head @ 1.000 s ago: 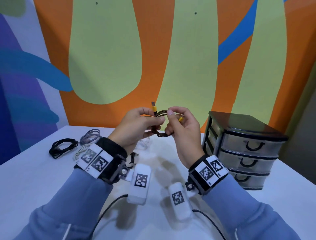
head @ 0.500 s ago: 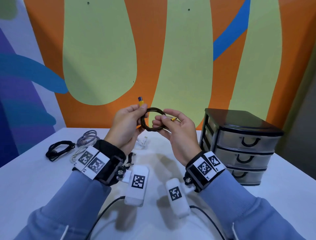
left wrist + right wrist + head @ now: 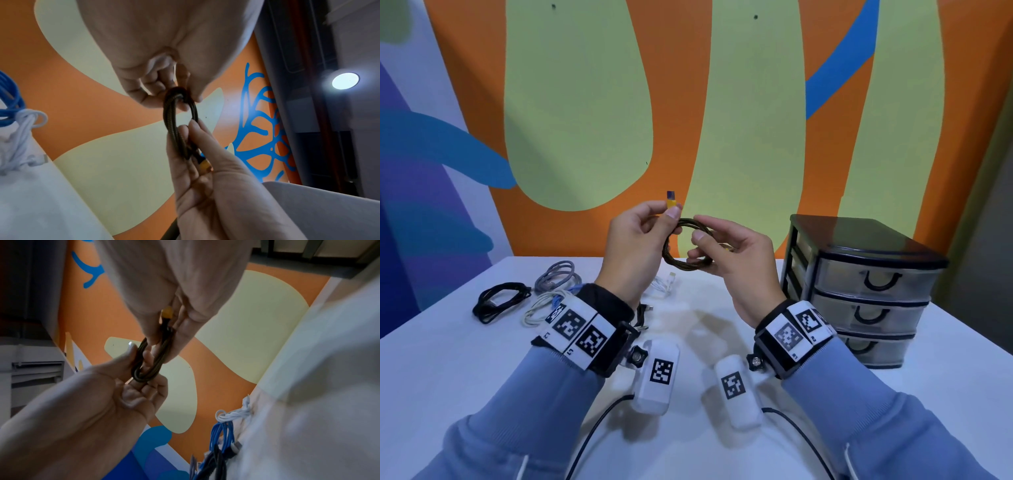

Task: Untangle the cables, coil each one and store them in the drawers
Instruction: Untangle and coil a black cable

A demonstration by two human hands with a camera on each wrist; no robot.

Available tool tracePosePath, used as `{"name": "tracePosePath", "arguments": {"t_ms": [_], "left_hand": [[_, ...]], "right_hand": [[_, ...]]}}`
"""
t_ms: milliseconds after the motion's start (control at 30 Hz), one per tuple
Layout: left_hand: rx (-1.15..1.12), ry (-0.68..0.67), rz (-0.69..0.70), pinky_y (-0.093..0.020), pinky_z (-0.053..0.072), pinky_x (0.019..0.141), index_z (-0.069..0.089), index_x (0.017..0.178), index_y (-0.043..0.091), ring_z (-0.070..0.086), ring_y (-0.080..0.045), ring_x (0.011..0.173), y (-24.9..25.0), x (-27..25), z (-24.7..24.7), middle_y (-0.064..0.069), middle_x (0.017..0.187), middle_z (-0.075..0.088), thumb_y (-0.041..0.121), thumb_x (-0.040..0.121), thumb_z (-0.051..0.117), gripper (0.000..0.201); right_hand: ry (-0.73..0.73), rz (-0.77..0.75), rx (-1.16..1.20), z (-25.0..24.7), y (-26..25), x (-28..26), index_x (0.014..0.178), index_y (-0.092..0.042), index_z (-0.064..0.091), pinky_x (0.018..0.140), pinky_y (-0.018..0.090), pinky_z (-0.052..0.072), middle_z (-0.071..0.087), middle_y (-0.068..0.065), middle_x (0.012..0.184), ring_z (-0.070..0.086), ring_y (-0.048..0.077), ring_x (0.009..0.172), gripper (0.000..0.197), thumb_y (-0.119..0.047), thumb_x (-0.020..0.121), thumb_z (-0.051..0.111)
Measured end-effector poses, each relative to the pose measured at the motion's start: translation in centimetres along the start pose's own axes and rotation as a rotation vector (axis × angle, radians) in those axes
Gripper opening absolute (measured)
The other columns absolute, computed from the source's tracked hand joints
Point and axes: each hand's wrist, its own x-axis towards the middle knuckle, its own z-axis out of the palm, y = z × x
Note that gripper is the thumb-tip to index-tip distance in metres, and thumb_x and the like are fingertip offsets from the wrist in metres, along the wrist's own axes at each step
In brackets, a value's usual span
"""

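Note:
A dark braided cable (image 3: 681, 253) wound into a small coil hangs between both hands above the table. My left hand (image 3: 650, 226) pinches the coil's left side together with its yellow plug (image 3: 671, 202), which sticks upward. My right hand (image 3: 709, 246) holds the coil's right side, thumb through the loop; a second yellow plug (image 3: 205, 165) lies against its fingers. The coil (image 3: 179, 120) and coil (image 3: 148, 363) show the same grip in the wrist views. The three-drawer unit (image 3: 866, 281) stands at the right, all drawers closed.
On the white table (image 3: 448, 359) at the left lie a black coiled cable (image 3: 500, 299), a grey one (image 3: 556, 279), a white one (image 3: 541, 308) and a blue one (image 3: 556, 301). A loose white cable (image 3: 664, 282) lies under my hands.
The two hands have drawn slightly apart and the coil now hangs open as a ring between them. My left hand has raised the yellow plug.

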Motion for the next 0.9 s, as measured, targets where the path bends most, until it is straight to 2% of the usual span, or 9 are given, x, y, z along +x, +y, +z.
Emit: {"name": "tracePosePath", "arguments": {"t_ms": [100, 267, 367, 433, 567, 633, 733, 833, 900], "left_hand": [[-0.034, 0.085, 0.020, -0.025, 0.051, 0.064, 0.075, 0.115, 0.010, 0.067, -0.006, 0.075, -0.2, 0.3, -0.1, 0.003, 0.086, 0.075, 0.019, 0.104, 0.066, 0.016], [-0.056, 0.145, 0.034, -0.024, 0.052, 0.062, 0.074, 0.113, 0.013, 0.069, -0.003, 0.078, -0.3, 0.7, -0.4, 0.006, 0.094, 0.077, 0.017, 0.104, 0.067, 0.013], [-0.016, 0.187, 0.043, -0.024, 0.052, 0.061, 0.074, 0.119, 0.007, 0.067, 0.001, 0.075, -0.5, 0.9, -0.6, 0.003, 0.096, 0.075, 0.017, 0.105, 0.065, 0.019], [0.002, 0.201, 0.042, -0.023, 0.051, 0.061, 0.073, 0.120, 0.005, 0.066, 0.001, 0.071, -0.7, 1.0, -0.7, 0.001, 0.093, 0.073, 0.017, 0.106, 0.063, 0.021], [-0.003, 0.211, 0.036, -0.025, 0.051, 0.071, 0.074, 0.120, 0.006, 0.068, 0.002, 0.075, -0.6, 1.1, -0.7, 0.004, 0.093, 0.073, 0.019, 0.107, 0.062, 0.022], [-0.001, 0.210, 0.033, -0.029, 0.053, 0.077, 0.075, 0.118, 0.009, 0.070, 0.002, 0.078, -0.5, 1.0, -0.7, 0.007, 0.092, 0.074, 0.020, 0.106, 0.063, 0.020], [0.043, 0.160, -0.004, -0.040, 0.056, 0.083, 0.074, 0.118, 0.014, 0.069, -0.002, 0.076, -0.2, 0.9, -0.9, 0.009, 0.080, 0.076, 0.025, 0.105, 0.066, 0.019], [0.029, 0.072, -0.095, -0.041, 0.060, 0.086, 0.064, 0.133, 0.017, 0.071, -0.010, 0.080, 0.5, 0.8, -1.2, 0.002, 0.078, 0.078, 0.028, 0.100, 0.073, 0.035], [0.063, 0.025, -0.106, -0.041, 0.061, 0.086, 0.061, 0.131, 0.022, 0.073, -0.014, 0.084, 0.8, 0.7, -1.5, -0.002, 0.083, 0.079, 0.022, 0.093, 0.081, 0.043]], "right_hand": [[0.013, 0.029, 0.023, -0.1, 0.1, 0.1, 0.111, -0.007, 0.076, 0.083, 0.044, 0.064, 0.075, 0.010, 0.084, 0.074, 0.024, 0.079, 0.019, 0.000, 0.093, 0.074], [0.054, 0.053, -0.037, -0.4, 0.7, 0.3, 0.106, -0.002, 0.076, 0.077, 0.036, 0.064, 0.069, 0.007, 0.075, 0.071, 0.022, 0.075, 0.026, -0.004, 0.082, 0.087], [0.065, 0.011, -0.062, -0.4, 0.7, 0.4, 0.100, 0.002, 0.075, 0.076, 0.035, 0.063, 0.070, 0.021, 0.075, 0.073, 0.025, 0.071, 0.019, -0.004, 0.085, 0.084], [0.064, 0.000, -0.058, -0.4, 0.5, 0.4, 0.099, 0.004, 0.073, 0.074, 0.032, 0.063, 0.073, 0.024, 0.077, 0.074, 0.025, 0.068, 0.015, -0.004, 0.089, 0.080], [0.076, 0.040, 0.041, -0.3, 0.2, 0.5, 0.101, 0.000, 0.069, 0.078, 0.032, 0.063, 0.073, 0.020, 0.076, 0.074, 0.025, 0.068, 0.010, -0.005, 0.094, 0.075], [0.090, 0.049, 0.065, -0.3, 0.2, 0.6, 0.102, -0.001, 0.068, 0.079, 0.032, 0.063, 0.073, 0.020, 0.077, 0.073, 0.025, 0.068, 0.011, -0.006, 0.094, 0.075], [0.118, 0.042, 0.041, -0.5, 0.3, 0.8, 0.105, 0.004, 0.069, 0.074, 0.029, 0.062, 0.072, 0.016, 0.074, 0.073, 0.024, 0.067, 0.017, -0.006, 0.093, 0.077], [0.149, 0.040, 0.015, -0.7, 0.6, 0.9, 0.101, 0.000, 0.070, 0.075, 0.030, 0.063, 0.071, 0.013, 0.073, 0.072, 0.023, 0.067, 0.013, -0.007, 0.093, 0.077], [0.155, 0.052, 0.009, -0.8, 0.7, 1.0, 0.098, -0.003, 0.070, 0.076, 0.031, 0.063, 0.072, 0.018, 0.079, 0.071, 0.024, 0.068, 0.010, -0.007, 0.093, 0.077]]}}
